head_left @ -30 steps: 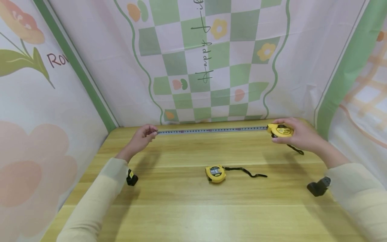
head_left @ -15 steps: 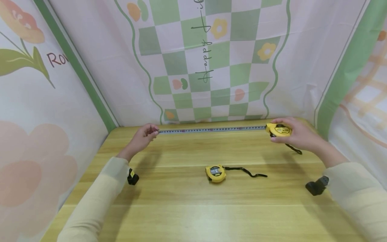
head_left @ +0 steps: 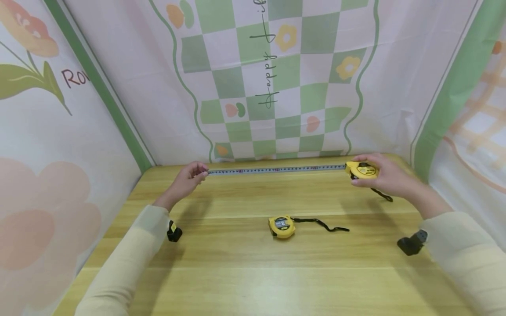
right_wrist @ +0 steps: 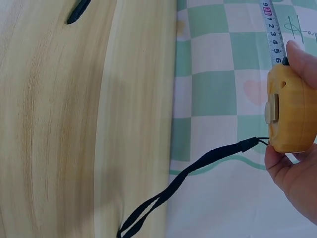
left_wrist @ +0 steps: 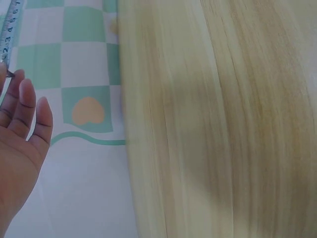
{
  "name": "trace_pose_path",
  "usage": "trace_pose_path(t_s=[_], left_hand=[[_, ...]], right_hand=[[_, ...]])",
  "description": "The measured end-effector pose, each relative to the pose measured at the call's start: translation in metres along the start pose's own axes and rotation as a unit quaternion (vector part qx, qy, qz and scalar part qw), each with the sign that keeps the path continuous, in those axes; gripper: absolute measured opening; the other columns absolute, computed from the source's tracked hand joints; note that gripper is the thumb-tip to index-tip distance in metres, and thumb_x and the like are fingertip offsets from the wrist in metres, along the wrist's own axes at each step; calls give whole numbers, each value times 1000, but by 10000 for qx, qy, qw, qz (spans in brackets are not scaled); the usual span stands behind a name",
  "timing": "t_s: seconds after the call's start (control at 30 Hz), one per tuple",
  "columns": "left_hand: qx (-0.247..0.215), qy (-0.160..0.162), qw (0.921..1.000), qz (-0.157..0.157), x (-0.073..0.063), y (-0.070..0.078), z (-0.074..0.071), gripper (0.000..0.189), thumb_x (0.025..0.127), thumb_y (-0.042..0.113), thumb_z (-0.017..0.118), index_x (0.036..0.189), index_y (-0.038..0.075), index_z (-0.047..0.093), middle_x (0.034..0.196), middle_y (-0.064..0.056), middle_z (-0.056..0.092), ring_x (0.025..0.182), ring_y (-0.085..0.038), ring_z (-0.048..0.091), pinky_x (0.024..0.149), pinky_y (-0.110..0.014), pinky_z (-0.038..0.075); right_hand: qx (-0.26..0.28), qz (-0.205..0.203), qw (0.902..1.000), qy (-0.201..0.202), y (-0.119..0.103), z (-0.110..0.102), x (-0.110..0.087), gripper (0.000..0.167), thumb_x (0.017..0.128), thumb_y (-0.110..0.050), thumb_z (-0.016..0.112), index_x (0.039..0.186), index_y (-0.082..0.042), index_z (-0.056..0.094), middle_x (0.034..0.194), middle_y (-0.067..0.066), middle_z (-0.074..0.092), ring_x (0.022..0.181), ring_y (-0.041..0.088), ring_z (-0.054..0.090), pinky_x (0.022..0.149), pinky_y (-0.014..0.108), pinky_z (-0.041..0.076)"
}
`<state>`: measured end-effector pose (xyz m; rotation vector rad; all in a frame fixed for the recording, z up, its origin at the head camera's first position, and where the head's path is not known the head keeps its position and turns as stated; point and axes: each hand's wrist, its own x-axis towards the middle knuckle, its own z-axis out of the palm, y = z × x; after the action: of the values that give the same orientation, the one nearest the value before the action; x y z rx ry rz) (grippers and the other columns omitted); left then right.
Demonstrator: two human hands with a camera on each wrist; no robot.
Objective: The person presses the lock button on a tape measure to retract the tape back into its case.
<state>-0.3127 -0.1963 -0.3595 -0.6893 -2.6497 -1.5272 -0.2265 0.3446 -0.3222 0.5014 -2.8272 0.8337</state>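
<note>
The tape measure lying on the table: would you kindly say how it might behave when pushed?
The tape measure lies label-up, so it would probably slide rather than roll. Its case looks stiff; the thin, curving strap seems floppy and may trail.

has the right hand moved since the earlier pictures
Yes: in the head view, the right hand has shifted slightly left, toward the left hand, judged against the unmoved tape measure lying on the table.

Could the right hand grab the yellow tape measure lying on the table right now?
Probably not as things stand: the right hand already grips the other tape measure, with its blade stretched to the left hand. Nothing visible blocks the path to the lying tape measure, though.
</note>
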Motion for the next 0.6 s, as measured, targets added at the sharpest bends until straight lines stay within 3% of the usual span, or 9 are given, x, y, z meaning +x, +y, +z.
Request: trace_pose_path(t_s=[0.6], left_hand=[[-73, 9, 10000, -64, -1, 2, 2, 15, 102, 9, 51, 113, 0, 55, 97, -11, 55, 85, -24, 53, 73, -30, 48]], right_hand=[[159, 202, 9996, -111, -6, 3, 3, 66, 84, -30, 78, 137, -4, 48, 135, 26, 41, 110, 42, 45, 83, 54, 38]])
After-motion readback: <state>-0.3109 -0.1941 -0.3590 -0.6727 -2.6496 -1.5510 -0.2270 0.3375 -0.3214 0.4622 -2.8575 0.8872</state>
